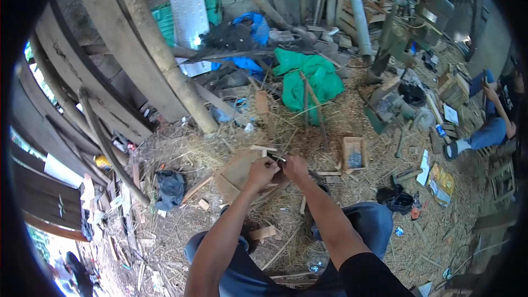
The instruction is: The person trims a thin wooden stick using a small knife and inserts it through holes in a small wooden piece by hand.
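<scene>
My left hand [263, 174] and my right hand [295, 167] are close together over a flat, tan wooden block [231, 174] between my knees. Both hands have their fingers closed. A small, thin dark piece with a pale, shiny edge [275, 157] shows between them, touching the fingertips; its kind is too small to tell. Just beyond the hands, a pale strip of wood [264, 148] lies at the block's far edge. My fingers and palms hide most of whatever they grip.
A wooden box [355, 166] of small metal pieces, perhaps nails, sits right of my hands. Beyond lie a green sheet [308, 80] and sticks. Left is a black plastic bag [170, 188]; right, a dark bundle [397, 198] and yellow packet [440, 183]. Another person [492, 115] sits far right.
</scene>
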